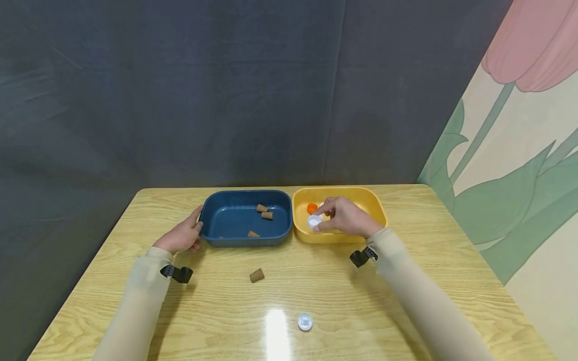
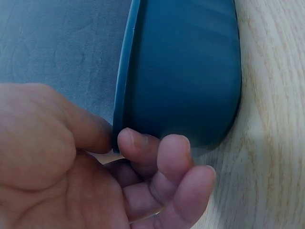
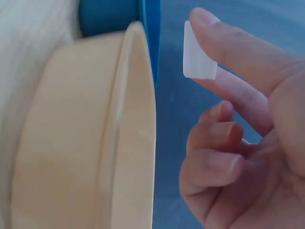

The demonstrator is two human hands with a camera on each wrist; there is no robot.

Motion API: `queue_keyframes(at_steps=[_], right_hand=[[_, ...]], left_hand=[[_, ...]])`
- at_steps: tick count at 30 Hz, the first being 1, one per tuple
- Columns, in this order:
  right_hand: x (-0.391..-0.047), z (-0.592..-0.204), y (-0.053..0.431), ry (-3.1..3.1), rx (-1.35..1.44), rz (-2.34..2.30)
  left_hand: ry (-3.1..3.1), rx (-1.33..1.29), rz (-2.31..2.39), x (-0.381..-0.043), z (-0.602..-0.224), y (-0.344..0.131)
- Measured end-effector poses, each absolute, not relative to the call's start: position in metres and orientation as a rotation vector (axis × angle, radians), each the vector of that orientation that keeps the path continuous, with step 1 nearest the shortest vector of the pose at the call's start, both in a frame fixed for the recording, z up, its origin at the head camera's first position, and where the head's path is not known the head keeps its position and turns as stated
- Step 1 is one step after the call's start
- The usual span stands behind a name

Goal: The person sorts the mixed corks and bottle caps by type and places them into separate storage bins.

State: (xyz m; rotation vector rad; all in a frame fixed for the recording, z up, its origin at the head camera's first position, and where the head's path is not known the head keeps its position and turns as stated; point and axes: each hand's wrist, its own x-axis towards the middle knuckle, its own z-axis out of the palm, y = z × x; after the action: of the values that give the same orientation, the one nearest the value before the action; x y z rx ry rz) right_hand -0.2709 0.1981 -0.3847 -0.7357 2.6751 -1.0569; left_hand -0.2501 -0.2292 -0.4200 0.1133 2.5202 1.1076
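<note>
My left hand pinches the left rim of a blue tray between thumb and finger, while the other fingers curl loosely outside its wall. Above a yellow tray, my right hand holds a white bottle cap between thumb and forefinger. That cap stays clear of the yellow rim in the right wrist view. An orange cap lies inside the yellow tray, and another pale piece is partly hidden behind the right hand. Several corks lie in the blue tray.
On the wooden table, a loose cork lies in front of the blue tray. Nearer the front is a white cap. The two trays stand side by side near the back edge, before a dark curtain.
</note>
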Motion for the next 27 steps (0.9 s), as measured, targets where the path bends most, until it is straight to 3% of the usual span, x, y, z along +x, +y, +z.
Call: queue_keyframes(at_steps=[27], right_hand=[[-0.348, -0.392, 0.234, 2.730, -0.333, -0.866]], left_hand=[[2.525, 0.131, 1.105, -0.250, -0.420, -0.230]])
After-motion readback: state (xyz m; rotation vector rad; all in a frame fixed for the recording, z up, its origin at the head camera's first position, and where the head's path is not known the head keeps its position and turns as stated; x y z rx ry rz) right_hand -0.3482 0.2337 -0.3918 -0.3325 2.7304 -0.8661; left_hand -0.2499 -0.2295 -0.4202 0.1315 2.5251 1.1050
